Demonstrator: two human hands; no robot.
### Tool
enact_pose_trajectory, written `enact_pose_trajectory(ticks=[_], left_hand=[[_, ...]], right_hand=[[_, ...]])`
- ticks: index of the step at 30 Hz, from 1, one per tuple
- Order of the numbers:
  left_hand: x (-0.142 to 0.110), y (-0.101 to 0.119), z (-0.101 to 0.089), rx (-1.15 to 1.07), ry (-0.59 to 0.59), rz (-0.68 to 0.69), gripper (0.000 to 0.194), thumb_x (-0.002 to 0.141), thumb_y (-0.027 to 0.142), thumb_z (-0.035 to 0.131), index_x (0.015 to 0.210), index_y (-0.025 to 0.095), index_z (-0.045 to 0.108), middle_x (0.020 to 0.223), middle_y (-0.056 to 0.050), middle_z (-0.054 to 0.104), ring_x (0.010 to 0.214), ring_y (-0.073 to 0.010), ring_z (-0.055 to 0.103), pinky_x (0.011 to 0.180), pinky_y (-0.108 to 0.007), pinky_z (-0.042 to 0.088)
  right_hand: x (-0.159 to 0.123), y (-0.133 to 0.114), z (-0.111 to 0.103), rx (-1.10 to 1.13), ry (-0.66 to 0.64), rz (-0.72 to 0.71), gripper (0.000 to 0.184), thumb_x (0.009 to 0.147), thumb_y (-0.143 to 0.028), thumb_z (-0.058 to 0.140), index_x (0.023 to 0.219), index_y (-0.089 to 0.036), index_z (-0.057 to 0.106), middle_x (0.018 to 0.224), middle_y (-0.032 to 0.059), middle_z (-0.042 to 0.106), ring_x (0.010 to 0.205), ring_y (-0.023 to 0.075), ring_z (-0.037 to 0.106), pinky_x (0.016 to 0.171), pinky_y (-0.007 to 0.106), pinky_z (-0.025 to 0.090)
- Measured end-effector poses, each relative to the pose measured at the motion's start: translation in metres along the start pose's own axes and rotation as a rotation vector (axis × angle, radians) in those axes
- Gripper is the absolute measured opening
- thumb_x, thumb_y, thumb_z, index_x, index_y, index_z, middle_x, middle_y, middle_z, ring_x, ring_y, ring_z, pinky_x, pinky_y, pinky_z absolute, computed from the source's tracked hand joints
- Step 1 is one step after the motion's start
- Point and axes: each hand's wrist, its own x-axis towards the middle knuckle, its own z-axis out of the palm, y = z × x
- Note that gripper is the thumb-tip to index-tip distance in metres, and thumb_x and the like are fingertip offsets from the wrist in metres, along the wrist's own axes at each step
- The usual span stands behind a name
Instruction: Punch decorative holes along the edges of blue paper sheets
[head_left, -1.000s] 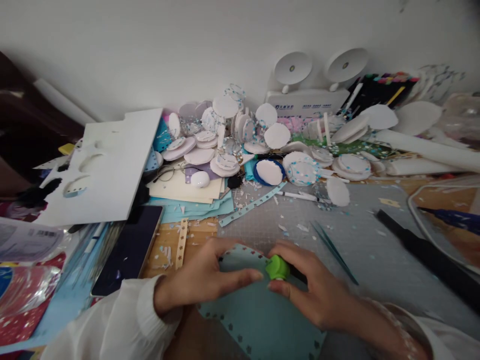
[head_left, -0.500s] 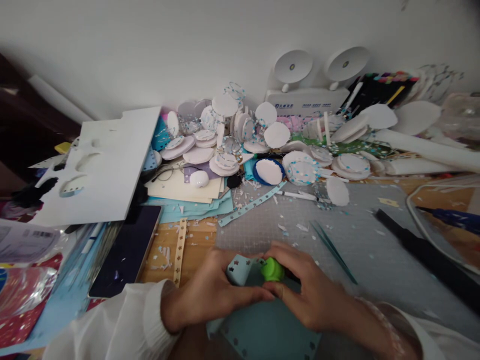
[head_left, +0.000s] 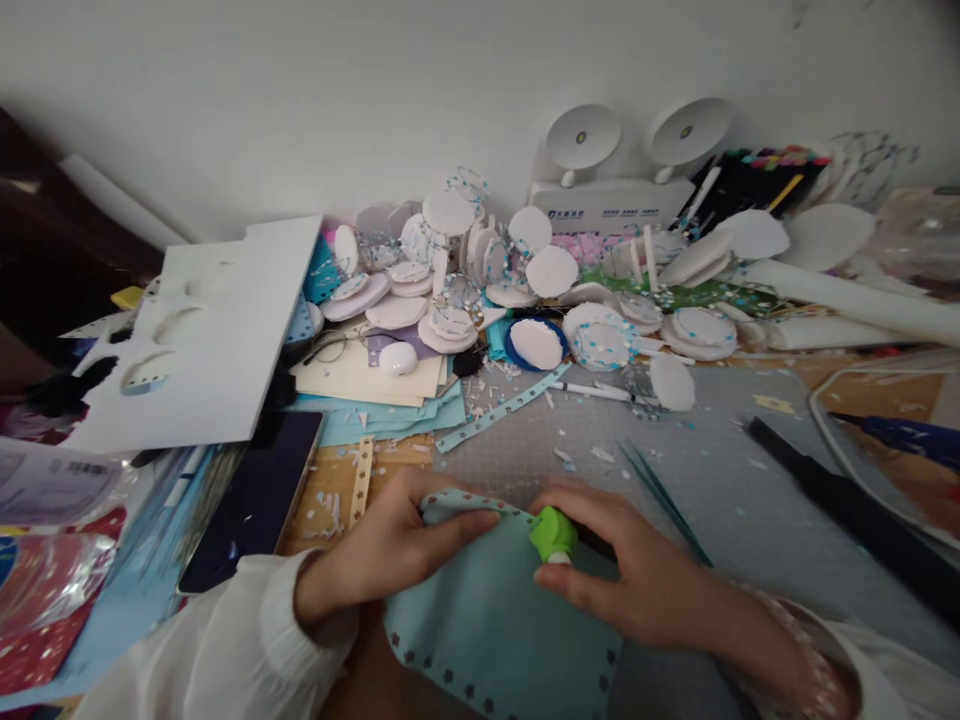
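Observation:
A light blue sheet of paper [head_left: 502, 610] with small flower-shaped holes along its edges lies in front of me. My left hand [head_left: 409, 540] pinches its upper left edge between thumb and fingers, and the paper curls up there. In my right hand [head_left: 607, 565] is a green craft punch [head_left: 553, 534] with a white part at its lower end, gripped between thumb and fingers. The punch sits at the sheet's upper edge, just right of the row of holes. Part of the punch is hidden behind my right fingers.
A grey cutting mat [head_left: 600, 440] holds paper scraps, green tweezers [head_left: 664, 500] and a blue punched strip [head_left: 502, 408]. A phone [head_left: 255, 500] lies at left beside white foam board [head_left: 217, 330]. White discs [head_left: 553, 271] are heaped along the wall; a black stick-like tool [head_left: 855, 510] lies right.
My left hand has moved left along the paper, which now lies more spread out. The punch has shifted slightly right and tilted, its white part now showing.

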Motion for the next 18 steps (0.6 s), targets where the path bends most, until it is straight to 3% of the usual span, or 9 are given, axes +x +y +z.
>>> enact_pose_trajectory(ticks=[3, 8, 11, 13, 15, 16, 18], left_hand=[[-0.001, 0.001, -0.001, -0.023, -0.017, -0.012, 0.02, 0.088, 0.029, 0.063, 0.086, 0.014, 0.077, 0.081, -0.005, 0.076, 0.072, -0.0168, 0.066, 0.063, -0.021, 0.05], [0.0, -0.001, 0.0, -0.028, 0.0, -0.024, 0.02, 0.086, 0.03, 0.064, 0.081, 0.014, 0.075, 0.072, -0.002, 0.074, 0.061, -0.0142, 0.063, 0.054, -0.02, 0.047], [0.003, 0.0, -0.004, 0.005, -0.005, -0.002, 0.018, 0.086, 0.03, 0.065, 0.093, 0.015, 0.074, 0.086, -0.004, 0.076, 0.076, -0.0182, 0.069, 0.065, -0.025, 0.054], [0.002, 0.007, -0.009, 0.119, 0.099, 0.097, 0.027, 0.086, 0.03, 0.067, 0.11, 0.017, 0.069, 0.104, -0.007, 0.074, 0.094, -0.0217, 0.068, 0.082, -0.031, 0.054], [-0.001, 0.02, -0.011, 0.339, 0.231, 0.284, 0.042, 0.085, 0.03, 0.069, 0.124, 0.017, 0.06, 0.121, -0.011, 0.067, 0.111, -0.0242, 0.061, 0.096, -0.037, 0.047], [-0.003, 0.028, -0.01, 0.476, 0.252, 0.379, 0.048, 0.085, 0.032, 0.07, 0.128, 0.016, 0.057, 0.126, -0.012, 0.064, 0.116, -0.0254, 0.057, 0.1, -0.04, 0.043], [-0.005, 0.043, -0.003, 0.729, 0.164, 0.51, 0.051, 0.084, 0.04, 0.071, 0.126, 0.013, 0.057, 0.125, -0.013, 0.062, 0.117, -0.0274, 0.053, 0.103, -0.042, 0.039]], right_hand=[[-0.002, 0.0, -0.001, 0.01, -0.029, -0.011, 0.021, 0.086, -0.039, 0.065, 0.094, -0.021, 0.059, 0.096, 0.0053, 0.063, 0.09, 0.0217, 0.06, 0.079, 0.031, 0.046], [0.003, -0.003, 0.002, -0.002, -0.02, 0.0, 0.014, 0.087, -0.03, 0.059, 0.079, -0.02, 0.053, 0.079, 0.003, 0.058, 0.073, 0.0192, 0.056, 0.066, 0.03, 0.044], [0.005, -0.005, 0.004, -0.031, 0.053, -0.018, 0.011, 0.083, -0.025, 0.058, 0.076, -0.02, 0.05, 0.077, 0.0032, 0.058, 0.072, 0.0199, 0.056, 0.065, 0.031, 0.045], [0.005, -0.004, 0.006, -0.051, 0.087, -0.031, 0.008, 0.082, -0.023, 0.058, 0.079, -0.021, 0.052, 0.078, 0.0038, 0.06, 0.075, 0.0209, 0.058, 0.068, 0.033, 0.047], [0.003, -0.001, 0.009, -0.084, 0.098, -0.047, 0.007, 0.082, -0.024, 0.059, 0.082, -0.02, 0.053, 0.08, 0.0051, 0.062, 0.078, 0.0219, 0.059, 0.071, 0.034, 0.049], [0.002, 0.001, 0.01, -0.101, 0.103, -0.059, 0.006, 0.082, -0.024, 0.059, 0.084, -0.02, 0.054, 0.082, 0.0061, 0.062, 0.079, 0.0225, 0.06, 0.072, 0.036, 0.049], [0.001, 0.005, 0.013, -0.118, 0.122, -0.106, 0.01, 0.083, -0.025, 0.058, 0.091, -0.019, 0.055, 0.09, 0.0092, 0.064, 0.086, 0.0249, 0.061, 0.078, 0.039, 0.05]])
